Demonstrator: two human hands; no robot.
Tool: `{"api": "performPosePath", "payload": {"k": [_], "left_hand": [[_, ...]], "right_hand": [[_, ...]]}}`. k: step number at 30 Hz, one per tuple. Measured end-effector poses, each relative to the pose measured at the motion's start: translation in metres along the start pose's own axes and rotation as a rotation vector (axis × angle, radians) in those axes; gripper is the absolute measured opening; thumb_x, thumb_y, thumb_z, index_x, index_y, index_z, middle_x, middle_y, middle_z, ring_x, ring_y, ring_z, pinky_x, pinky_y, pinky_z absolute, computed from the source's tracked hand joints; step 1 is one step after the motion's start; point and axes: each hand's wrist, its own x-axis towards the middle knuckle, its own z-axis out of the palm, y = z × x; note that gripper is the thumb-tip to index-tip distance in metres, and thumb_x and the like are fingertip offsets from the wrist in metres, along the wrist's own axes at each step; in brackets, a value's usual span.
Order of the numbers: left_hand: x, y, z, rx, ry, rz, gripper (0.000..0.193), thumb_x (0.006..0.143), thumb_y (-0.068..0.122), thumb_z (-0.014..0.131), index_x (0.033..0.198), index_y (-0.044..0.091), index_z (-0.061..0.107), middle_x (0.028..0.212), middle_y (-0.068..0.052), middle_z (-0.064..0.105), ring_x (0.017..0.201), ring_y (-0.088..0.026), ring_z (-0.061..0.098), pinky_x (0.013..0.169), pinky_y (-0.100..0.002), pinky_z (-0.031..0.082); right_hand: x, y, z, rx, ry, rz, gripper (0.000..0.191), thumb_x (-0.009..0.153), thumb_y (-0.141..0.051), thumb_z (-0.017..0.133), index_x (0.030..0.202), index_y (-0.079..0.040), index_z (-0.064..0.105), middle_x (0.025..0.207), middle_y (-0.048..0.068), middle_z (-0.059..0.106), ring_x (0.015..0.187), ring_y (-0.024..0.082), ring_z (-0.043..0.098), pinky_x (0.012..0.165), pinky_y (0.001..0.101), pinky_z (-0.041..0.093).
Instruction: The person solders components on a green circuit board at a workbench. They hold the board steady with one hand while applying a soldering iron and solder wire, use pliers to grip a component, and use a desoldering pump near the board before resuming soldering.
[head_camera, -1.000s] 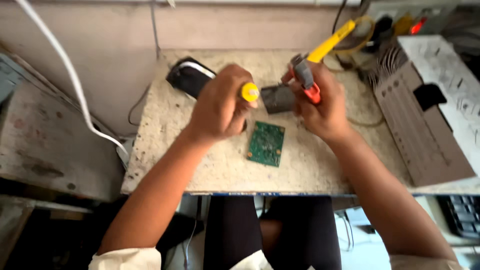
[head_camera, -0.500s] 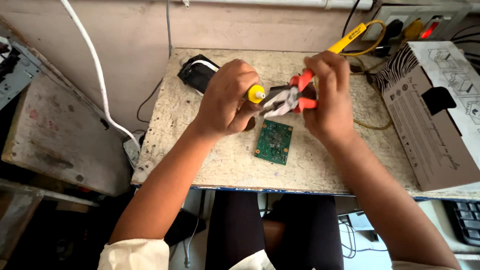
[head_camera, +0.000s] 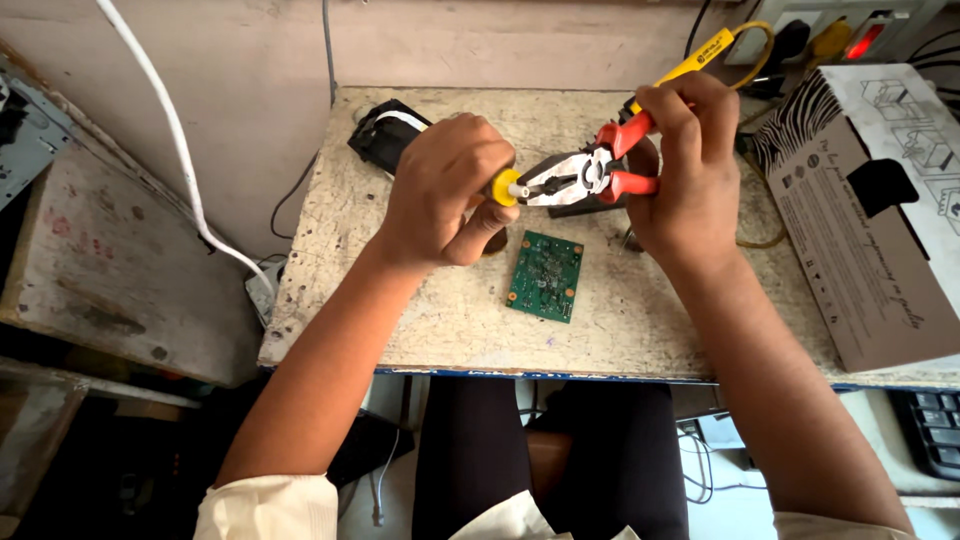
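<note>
My left hand (head_camera: 445, 190) is closed around a yellow-handled screwdriver (head_camera: 505, 187), whose yellow end and short metal shaft stick out to the right. My right hand (head_camera: 690, 160) grips red-handled pliers (head_camera: 585, 175), and the pliers' jaws clamp the screwdriver's metal shaft. Both tools are held above the worn table (head_camera: 440, 320). A small green circuit board (head_camera: 546, 275) lies flat on the table just below the hands.
A black device (head_camera: 385, 135) lies at the back left of the table. A brown cardboard box (head_camera: 870, 220) stands at the right. A yellow tool with a cable (head_camera: 700, 55) and a power strip (head_camera: 860, 25) sit at the back right. A white cable (head_camera: 180, 150) hangs at the left.
The pliers' jaws have closed on the screwdriver's shaft, and both hands have lifted slightly above the circuit board. The view has shifted a little closer.
</note>
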Motion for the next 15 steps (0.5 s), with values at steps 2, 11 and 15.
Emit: {"api": "performPosePath", "payload": {"k": [2,11,15], "left_hand": [[-0.001,0.0,0.001,0.039,0.006,0.006,0.041,0.115,0.049,0.046,0.11,0.009,0.054,0.092,-0.007,0.061,0.084,-0.026,0.062,0.07,-0.041,0.048],[-0.004,-0.003,0.005,0.035,0.001,-0.014,0.044,0.114,0.053,0.043,0.107,0.011,0.056,0.082,-0.003,0.057,0.074,-0.02,0.059,0.066,-0.039,0.046],[-0.005,-0.001,0.004,0.059,0.0,-0.015,0.043,0.113,0.053,0.044,0.106,0.012,0.056,0.081,-0.003,0.057,0.073,-0.02,0.059,0.066,-0.04,0.045]], "right_hand": [[0.0,0.001,-0.001,-0.009,-0.016,-0.001,0.06,0.089,0.011,0.075,0.14,-0.01,0.051,0.134,0.014,0.049,0.113,0.032,0.063,0.086,0.0391,0.06],[0.008,-0.005,-0.006,-0.188,0.079,-0.08,0.04,0.095,-0.012,0.081,0.125,-0.006,0.056,0.124,0.01,0.058,0.104,0.028,0.066,0.079,0.0368,0.057],[0.013,-0.006,-0.013,-0.34,0.133,-0.19,0.044,0.091,-0.036,0.076,0.119,-0.008,0.057,0.121,0.011,0.061,0.102,0.034,0.06,0.087,0.0462,0.047]]}}
